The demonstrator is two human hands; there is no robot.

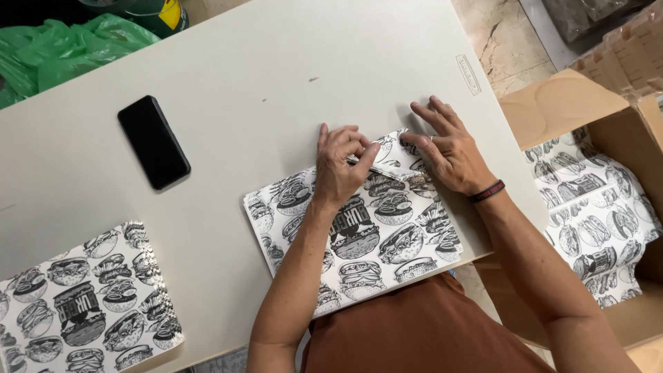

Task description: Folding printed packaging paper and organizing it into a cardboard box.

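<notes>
At the table's [228,76] near edge, our left hand [338,166] pinches the folded far corner of a burger-printed paper sheet [366,235] while our right hand [449,148], fingers spread, presses it flat, apparently creasing the fold.

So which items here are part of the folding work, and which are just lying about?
In hand:
left hand and right hand, folding the top edge of the printed paper sheet
stack of printed sheets
cardboard box of printed sheets

Lying about:
black phone
green plastic bag
</notes>
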